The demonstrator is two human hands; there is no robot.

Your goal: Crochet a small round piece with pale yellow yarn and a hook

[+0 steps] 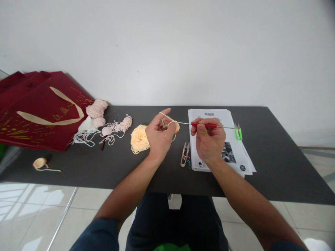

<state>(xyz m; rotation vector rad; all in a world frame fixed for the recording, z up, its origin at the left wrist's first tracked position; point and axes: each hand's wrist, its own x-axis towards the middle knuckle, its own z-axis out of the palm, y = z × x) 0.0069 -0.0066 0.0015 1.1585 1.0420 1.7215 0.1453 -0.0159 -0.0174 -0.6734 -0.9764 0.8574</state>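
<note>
My left hand (161, 134) is closed in a pinch on a small piece of yellow crochet work (177, 127), mostly hidden by the fingers. A strand of yellow yarn (169, 118) loops over its raised index finger. My right hand (210, 141) grips a crochet hook (204, 125) by its red handle, over the printed sheets. The hook's metal shaft points left and its tip meets the work at the left fingers. Just behind and left of my left hand lies a ball of yellow yarn (139, 138) on the dark table.
Small thread snips (185, 154) lie left of the printed sheets (209, 165); green-handled snips (238, 132) lie at their right edge. Pink yarn (95, 108), white yarn (86, 126) and a dark red bag (47, 115) are at left. A small cream crocheted piece (39, 162) sits front left.
</note>
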